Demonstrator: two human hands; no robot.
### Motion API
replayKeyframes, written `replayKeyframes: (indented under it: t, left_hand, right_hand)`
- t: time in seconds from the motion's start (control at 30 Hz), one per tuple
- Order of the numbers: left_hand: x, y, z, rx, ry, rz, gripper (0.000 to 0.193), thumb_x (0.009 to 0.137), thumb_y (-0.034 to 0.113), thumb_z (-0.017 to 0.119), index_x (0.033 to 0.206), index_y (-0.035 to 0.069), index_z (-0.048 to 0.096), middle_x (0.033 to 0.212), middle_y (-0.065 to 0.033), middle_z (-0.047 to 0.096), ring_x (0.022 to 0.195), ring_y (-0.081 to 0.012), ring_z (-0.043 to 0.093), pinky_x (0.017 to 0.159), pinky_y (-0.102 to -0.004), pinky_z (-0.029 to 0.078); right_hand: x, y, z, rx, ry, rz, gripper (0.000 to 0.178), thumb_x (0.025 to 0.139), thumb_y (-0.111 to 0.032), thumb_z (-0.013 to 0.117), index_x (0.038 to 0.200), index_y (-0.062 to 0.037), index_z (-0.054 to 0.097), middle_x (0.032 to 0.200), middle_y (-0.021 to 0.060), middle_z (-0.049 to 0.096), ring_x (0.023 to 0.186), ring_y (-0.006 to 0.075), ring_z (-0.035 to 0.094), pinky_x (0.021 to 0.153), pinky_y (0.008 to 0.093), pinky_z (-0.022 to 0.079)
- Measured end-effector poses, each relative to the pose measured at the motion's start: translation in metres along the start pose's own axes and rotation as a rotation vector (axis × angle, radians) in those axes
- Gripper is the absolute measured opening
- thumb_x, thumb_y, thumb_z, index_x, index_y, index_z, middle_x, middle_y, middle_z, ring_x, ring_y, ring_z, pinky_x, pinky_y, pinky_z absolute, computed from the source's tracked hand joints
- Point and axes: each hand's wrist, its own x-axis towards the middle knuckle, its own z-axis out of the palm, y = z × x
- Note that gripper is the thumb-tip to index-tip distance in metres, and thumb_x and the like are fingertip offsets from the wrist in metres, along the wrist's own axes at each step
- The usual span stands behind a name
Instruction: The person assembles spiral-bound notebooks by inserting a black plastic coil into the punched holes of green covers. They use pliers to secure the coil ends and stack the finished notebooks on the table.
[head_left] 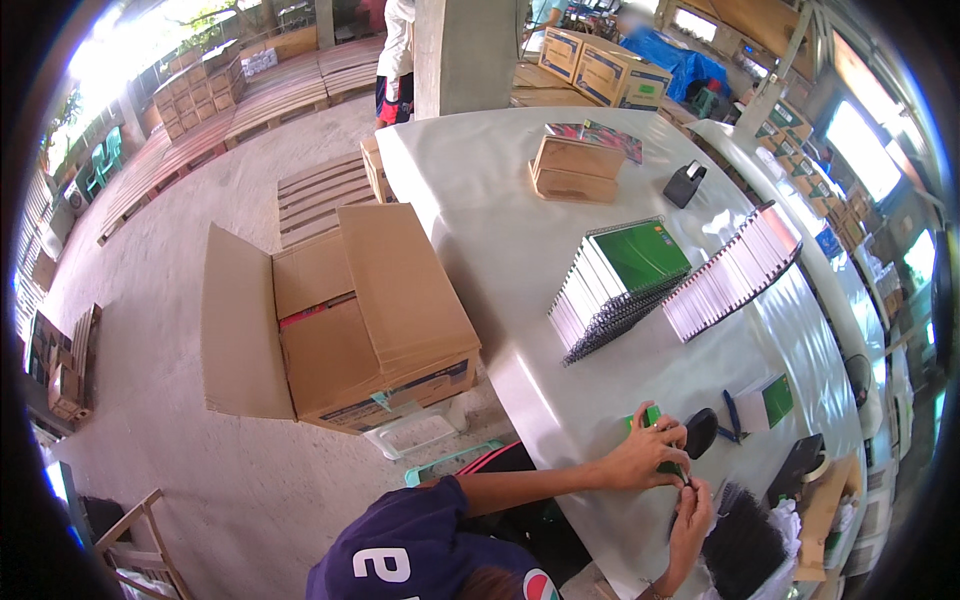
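Note:
My left hand (655, 448) reaches over the table, its fingers bent round a small green-and-dark pad (672, 468) that they mostly hide. Close below it, my right hand (692, 515) has its fingertips pinched at the edge of the same spot; any small piece in them is too small to make out. A bright green block (645, 415) lies just beyond my left fingers. Beside them sits a black rounded object (701, 432). A heap of black binding coils (742, 548) rests on white wrapping near my right hand.
Stacks of spiral notebooks, one with green covers (640, 255) and one white-edged (735, 270), stand on the white table (480, 240). Beyond are a brown cardboard holder (578, 165) and a tape dispenser (684, 184). Blue-handled pliers (733, 417) lie right. An open carton (330, 340) stands left.

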Motion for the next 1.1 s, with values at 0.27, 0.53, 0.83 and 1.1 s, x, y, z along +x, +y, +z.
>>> replayKeyframes:
  t: [0.27,0.53,0.83,1.1]
  left_hand:
    - [0.004,0.000,-0.001,0.013,-0.051,-0.025,0.023,0.077,0.044,0.076,0.094,0.029,0.073,0.103,-0.0003,0.052,0.124,-0.0249,0.045,0.111,-0.0672,0.015]
    - [0.003,-0.005,0.001,0.050,-0.049,-0.007,0.025,0.075,0.045,0.077,0.096,0.031,0.073,0.105,0.0003,0.052,0.124,-0.0238,0.045,0.110,-0.0678,0.016]
    - [0.002,-0.010,0.006,0.119,-0.022,0.049,0.037,0.076,0.044,0.076,0.112,0.037,0.071,0.108,0.0017,0.053,0.122,-0.0216,0.047,0.108,-0.0677,0.019]
    - [-0.001,-0.011,0.005,0.224,0.029,0.054,0.038,0.080,0.040,0.073,0.117,0.034,0.069,0.103,0.0039,0.054,0.114,-0.0180,0.049,0.106,-0.0625,0.019]
  right_hand:
    - [-0.002,-0.024,0.006,0.230,0.095,0.060,0.020,0.102,-0.017,0.051,0.111,0.0005,0.056,0.084,0.0043,0.058,0.077,0.0112,0.058,0.067,0.0248,0.043]
    - [0.001,-0.032,-0.004,0.251,0.019,0.205,0.024,0.103,-0.024,0.051,0.104,-0.0002,0.055,0.082,0.0079,0.061,0.077,0.0153,0.057,0.072,0.0296,0.046]
    - [-0.002,-0.036,-0.005,0.098,0.049,0.123,0.020,0.100,-0.018,0.058,0.107,0.0011,0.055,0.090,0.0122,0.058,0.079,0.0248,0.056,0.077,0.0345,0.046]
    - [0.006,-0.049,0.008,0.041,0.173,0.132,0.017,0.096,-0.011,0.059,0.107,-0.0001,0.052,0.099,0.0151,0.054,0.089,0.0292,0.056,0.081,0.0390,0.046]
